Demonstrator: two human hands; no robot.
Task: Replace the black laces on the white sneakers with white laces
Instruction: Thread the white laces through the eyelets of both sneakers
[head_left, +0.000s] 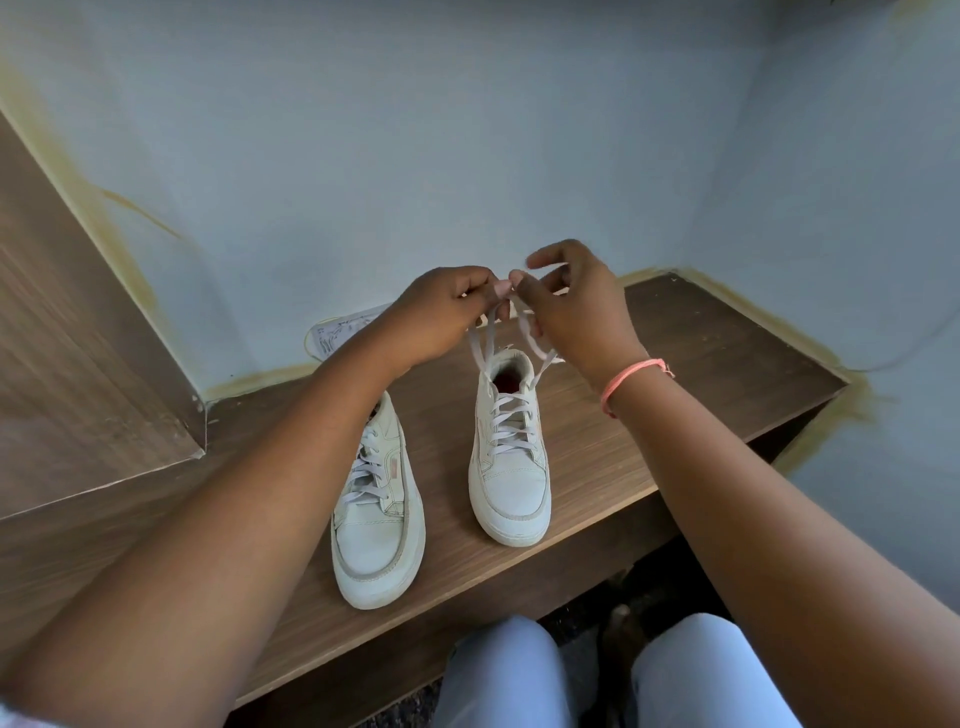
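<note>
Two white sneakers stand toe-toward-me on a wooden shelf (675, 405). The left sneaker (376, 519) carries a white lace (363, 475) through its eyelets. The right sneaker (511, 462) is also threaded with a white lace (511, 415), whose two loose ends rise above its collar. My left hand (441, 312) pinches one end and my right hand (571, 306) pinches the other, fingertips nearly meeting above the shoe's heel. No black laces are in view.
A sheet of white paper or packaging (337, 327) lies behind my left wrist against the pale blue wall. A wooden panel (78, 364) rises at the left. My knees (498, 675) sit below the shelf's front edge. A pink band circles my right wrist.
</note>
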